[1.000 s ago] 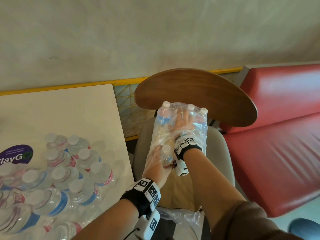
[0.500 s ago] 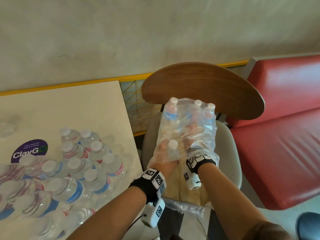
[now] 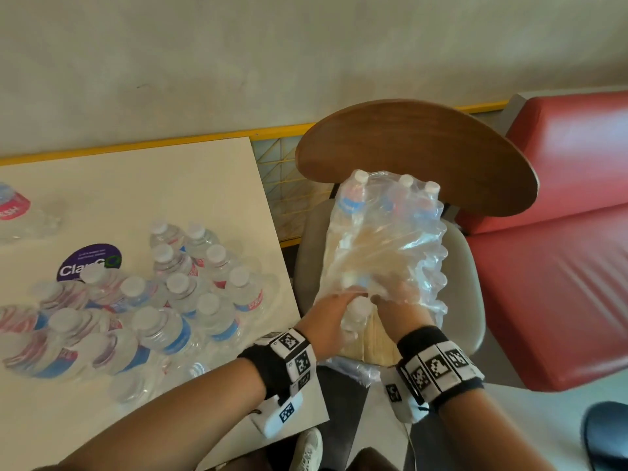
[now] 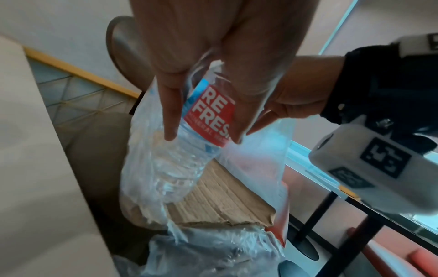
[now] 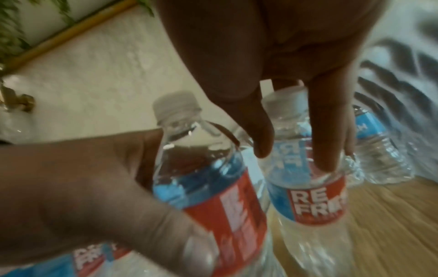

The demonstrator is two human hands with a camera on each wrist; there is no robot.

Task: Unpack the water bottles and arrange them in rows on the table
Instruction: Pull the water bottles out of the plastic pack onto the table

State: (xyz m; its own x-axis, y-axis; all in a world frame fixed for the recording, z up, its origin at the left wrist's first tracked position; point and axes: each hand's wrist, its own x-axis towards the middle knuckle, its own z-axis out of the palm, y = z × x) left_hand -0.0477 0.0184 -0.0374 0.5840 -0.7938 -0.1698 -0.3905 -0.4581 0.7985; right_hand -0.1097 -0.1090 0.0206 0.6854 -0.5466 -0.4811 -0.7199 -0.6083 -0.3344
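Risk as I judge it: torn plastic wrap (image 3: 401,246) snags bottle (image 4: 189,142) as I pull it out, drags pack off chair (image 3: 470,283); loose bottles inside topple.

Left hand (image 3: 328,319) grasping bottle, fingers (image 4: 169,112) curled round label, wrap bunched beneath.

Right hand (image 3: 396,300) inside wrap, fingers resting on second bottle (image 5: 305,168); grip unclear, cannot tell.

Pack just ahead of both hands. Table (image 3: 163,185) off to left hand's side.

We saw soft, even daylight in the head view, with faint shadows under the bottles (image 3: 176,290) at left and wide-angle bending along the edges. The left wrist view was bright but smeared at lower left. The right wrist view was dim, blurred throughout.
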